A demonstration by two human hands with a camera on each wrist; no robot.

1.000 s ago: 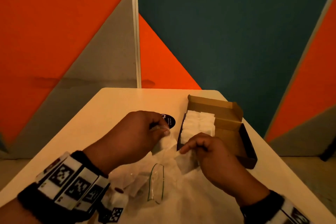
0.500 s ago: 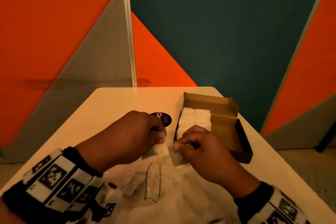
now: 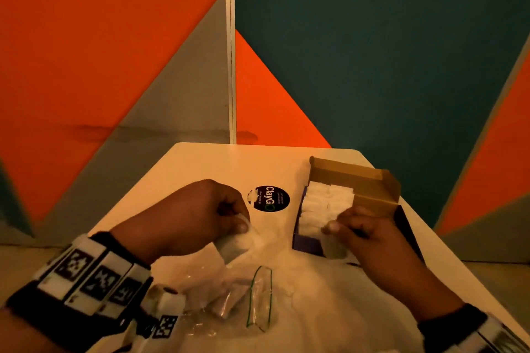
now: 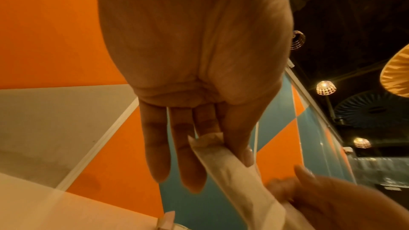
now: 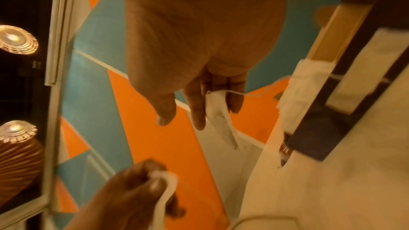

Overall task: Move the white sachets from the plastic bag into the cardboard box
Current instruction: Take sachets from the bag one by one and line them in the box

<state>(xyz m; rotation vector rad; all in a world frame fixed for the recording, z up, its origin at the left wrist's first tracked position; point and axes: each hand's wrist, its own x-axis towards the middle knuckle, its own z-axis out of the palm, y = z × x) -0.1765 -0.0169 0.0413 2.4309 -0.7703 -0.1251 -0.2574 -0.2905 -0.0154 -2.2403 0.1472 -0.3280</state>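
Carrying one white sachet (image 3: 334,246) toward the cardboard box (image 3: 372,180), the right hand (image 3: 370,233) pinches it between thumb and curled fingertips, just beside the box's near edge, where rows of sachets (image 3: 327,203) already stand. The left hand (image 3: 195,218) pinches a second sachet (image 3: 238,241) between thumb and forefinger, its other fingers straight, above the crumpled plastic bag (image 3: 258,295), which lies below both sets of fingers. By my reading this is mid-transfer: next, the right fingers should lift over the wall and slot the sachet into the row. Beyond the left fingertips, a round black sticker (image 3: 271,198) reads "ClayG"; its smaller print is illegible.
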